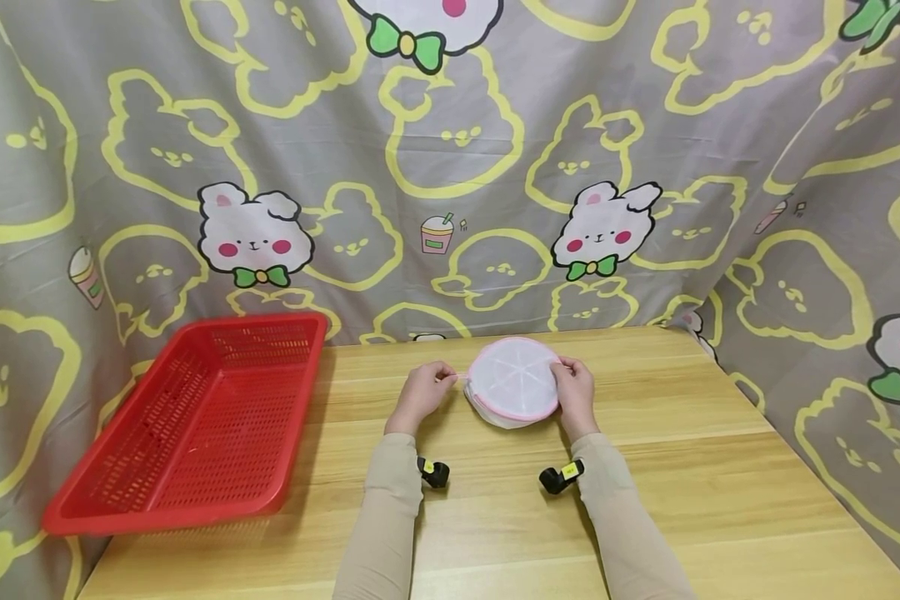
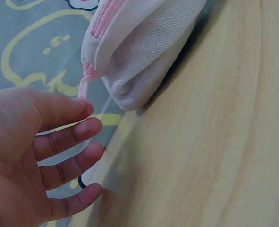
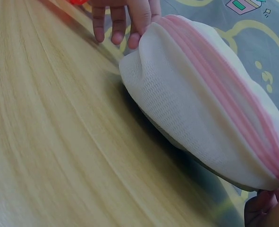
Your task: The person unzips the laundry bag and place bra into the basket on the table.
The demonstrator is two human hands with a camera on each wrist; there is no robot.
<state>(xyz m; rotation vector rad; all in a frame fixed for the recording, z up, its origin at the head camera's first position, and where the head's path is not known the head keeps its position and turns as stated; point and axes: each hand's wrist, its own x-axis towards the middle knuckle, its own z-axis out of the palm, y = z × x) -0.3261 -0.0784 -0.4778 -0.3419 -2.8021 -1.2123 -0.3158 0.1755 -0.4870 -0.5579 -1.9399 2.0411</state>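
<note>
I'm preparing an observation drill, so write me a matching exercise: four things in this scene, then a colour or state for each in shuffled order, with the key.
1. basket
2. mesh bag
3. zipper pull
4. curtain

A. white with pink trim
B. grey with yellow outlines
C. plain red
D. pinched by the left fingers

Pairs: 1-C, 2-A, 3-D, 4-B
</note>
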